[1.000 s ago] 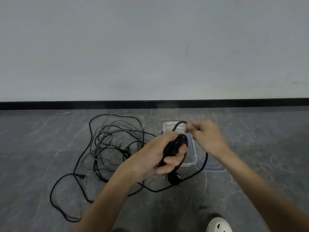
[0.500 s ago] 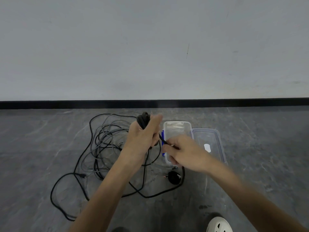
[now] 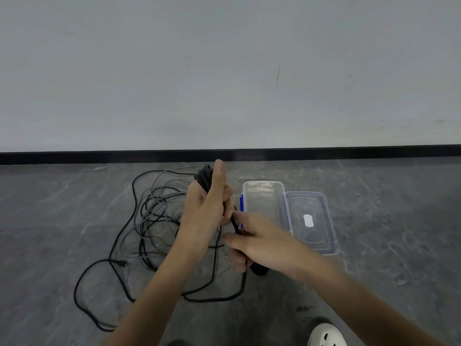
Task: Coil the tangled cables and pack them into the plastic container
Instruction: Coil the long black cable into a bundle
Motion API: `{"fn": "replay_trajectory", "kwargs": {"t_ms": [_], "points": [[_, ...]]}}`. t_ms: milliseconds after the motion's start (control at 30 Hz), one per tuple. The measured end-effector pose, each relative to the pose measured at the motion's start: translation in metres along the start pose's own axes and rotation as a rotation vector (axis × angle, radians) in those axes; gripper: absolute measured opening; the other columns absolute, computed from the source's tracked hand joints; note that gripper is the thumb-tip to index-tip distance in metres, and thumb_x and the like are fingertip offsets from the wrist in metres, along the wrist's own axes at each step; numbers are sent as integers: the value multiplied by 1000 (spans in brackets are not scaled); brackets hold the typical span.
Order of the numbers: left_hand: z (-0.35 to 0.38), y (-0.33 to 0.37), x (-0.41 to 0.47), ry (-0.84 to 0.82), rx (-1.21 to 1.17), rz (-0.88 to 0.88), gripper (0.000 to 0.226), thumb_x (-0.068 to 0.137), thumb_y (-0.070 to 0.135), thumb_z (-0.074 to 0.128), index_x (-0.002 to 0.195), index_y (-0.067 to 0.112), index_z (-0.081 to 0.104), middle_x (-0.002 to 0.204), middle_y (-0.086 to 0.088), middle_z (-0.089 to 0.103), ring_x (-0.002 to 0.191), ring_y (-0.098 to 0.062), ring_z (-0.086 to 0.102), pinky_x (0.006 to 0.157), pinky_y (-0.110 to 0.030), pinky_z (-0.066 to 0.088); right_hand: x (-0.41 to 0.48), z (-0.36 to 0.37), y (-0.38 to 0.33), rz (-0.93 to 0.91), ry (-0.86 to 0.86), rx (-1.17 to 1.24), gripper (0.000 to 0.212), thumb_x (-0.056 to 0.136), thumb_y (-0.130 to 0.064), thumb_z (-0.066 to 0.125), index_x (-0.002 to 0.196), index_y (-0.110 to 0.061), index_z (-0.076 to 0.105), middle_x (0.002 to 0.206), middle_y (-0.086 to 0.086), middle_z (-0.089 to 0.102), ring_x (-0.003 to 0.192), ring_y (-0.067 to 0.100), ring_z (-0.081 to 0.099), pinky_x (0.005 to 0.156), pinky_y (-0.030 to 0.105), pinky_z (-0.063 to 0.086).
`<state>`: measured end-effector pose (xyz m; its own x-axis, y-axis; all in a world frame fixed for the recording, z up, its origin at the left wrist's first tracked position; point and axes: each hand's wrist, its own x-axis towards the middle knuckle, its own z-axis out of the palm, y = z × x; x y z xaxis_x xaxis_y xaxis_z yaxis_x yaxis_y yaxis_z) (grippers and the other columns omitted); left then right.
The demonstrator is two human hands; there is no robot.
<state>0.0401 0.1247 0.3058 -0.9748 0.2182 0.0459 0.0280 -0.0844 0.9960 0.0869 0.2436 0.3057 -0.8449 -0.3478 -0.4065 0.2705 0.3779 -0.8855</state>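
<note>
From the head camera, looking down past both forearms: two bare hands work over a grey marbled floor (image 3: 389, 216). The left hand (image 3: 203, 217) is raised with its thumb straight up and its fingers wrapped round one small coil of black cable (image 3: 205, 178), whose loops poke out above the fist. From under that hand one black strand (image 3: 234, 224) runs down and to the right into the right hand (image 3: 262, 244), which pinches it between thumb and forefinger, the other fingers curled beneath. Just below the right hand a dark plug (image 3: 259, 270) shows, partly hidden by the wrist, and the cable's slack drops from there in one wide loop on the floor. Left of the hands lies the tangle of cables (image 3: 152, 216) – black and grey lines crossing one another, too knotted to count, with one long black loop trailing out toward the near left. To the right of the hands sits one clear plastic container (image 3: 264, 182), open, with a blue clip (image 3: 241, 203) on its left side. Its one lid (image 3: 321, 203) lies flat against the container's right side – a white label at its middle. One white shoe (image 3: 325, 335) shows at the bottom edge. A black baseboard (image 3: 99, 157) runs under the pale wall (image 3: 224, 71).
</note>
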Motion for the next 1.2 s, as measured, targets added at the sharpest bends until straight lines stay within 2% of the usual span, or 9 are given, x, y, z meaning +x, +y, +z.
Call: {"fn": "replay_trajectory", "kwargs": {"t_ms": [133, 233, 333, 500, 600, 733, 900, 1033, 1200], "points": [[1, 4, -1, 57, 32, 0, 69, 87, 65, 39, 68, -1, 40, 53, -7, 33, 39, -11, 39, 40, -20, 36, -2, 5, -5, -50, 64, -102, 16, 97, -14, 45, 99, -1, 54, 45, -9, 45, 42, 7, 47, 59, 43, 54], [2, 5, 0, 120, -7, -60, 67, 82, 68, 43, 65, 3, 45, 49, 1, 35, 37, -14, 38, 40, -22, 35, -4, 7, -8, -97, 105, -246, 19, 99, -16, 45, 89, -4, 54, 52, -7, 46, 46, 11, 47, 57, 47, 51], [3, 4, 0, 77, 62, -53, 42, 94, 32, 55, 58, 13, 44, 49, 0, 36, 41, -13, 37, 43, -21, 36, -5, 4, -9, -105, 121, -288, 23, 101, -17, 43, 91, -1, 56, 55, -5, 46, 51, 16, 48, 57, 48, 49], [4, 1, -1, -103, 122, -53, 13, 87, -5, 53, 87, 5, 45, 69, -2, 46, 63, -10, 46, 60, -17, 44, -3, -4, -6, -77, 152, -283, 20, 101, -17, 43, 94, -3, 56, 54, -8, 45, 41, 4, 43, 50, 34, 44], [3, 1, -4, -194, 138, -31, 6, 95, 2, 51, 95, 4, 45, 73, -4, 46, 67, -12, 46, 64, -19, 44, -3, -1, -4, -75, 135, -296, 18, 100, -15, 44, 85, -12, 53, 55, -6, 46, 42, 5, 42, 47, 25, 38], [1, 3, -1, -154, 127, 30, 19, 102, 13, 45, 83, 7, 45, 64, -7, 43, 60, -16, 43, 61, -21, 42, -4, -4, -4, -47, 136, -294, 24, 101, -17, 42, 96, 1, 57, 58, -1, 47, 49, 11, 45, 56, 43, 48], [-3, -1, 5, -51, 147, 92, 39, 104, 17, 40, 65, 11, 43, 56, -6, 44, 51, -13, 44, 55, -18, 41, -8, -4, -9, -80, 137, -283, 33, 101, -22, 45, 80, 3, 55, 53, -4, 44, 47, 11, 45, 55, 43, 49], [-6, -5, 8, 54, 131, 9, 40, 104, 24, 40, 66, 11, 42, 58, -7, 39, 50, -16, 40, 49, -23, 39, -11, -3, -12, -101, 132, -285, 37, 99, -22, 48, 74, 5, 53, 57, 7, 49, 52, 30, 50, 54, 43, 47], [-7, -4, 8, 93, 53, -126, 41, 103, 34, 40, 75, 9, 55, 55, -1, 45, 45, -12, 44, 42, -20, 41, -18, -2, -17, -122, 50, -307, 35, 100, -23, 48, 76, 3, 55, 55, 9, 55, 47, 14, 53, 57, 38, 48]]}}
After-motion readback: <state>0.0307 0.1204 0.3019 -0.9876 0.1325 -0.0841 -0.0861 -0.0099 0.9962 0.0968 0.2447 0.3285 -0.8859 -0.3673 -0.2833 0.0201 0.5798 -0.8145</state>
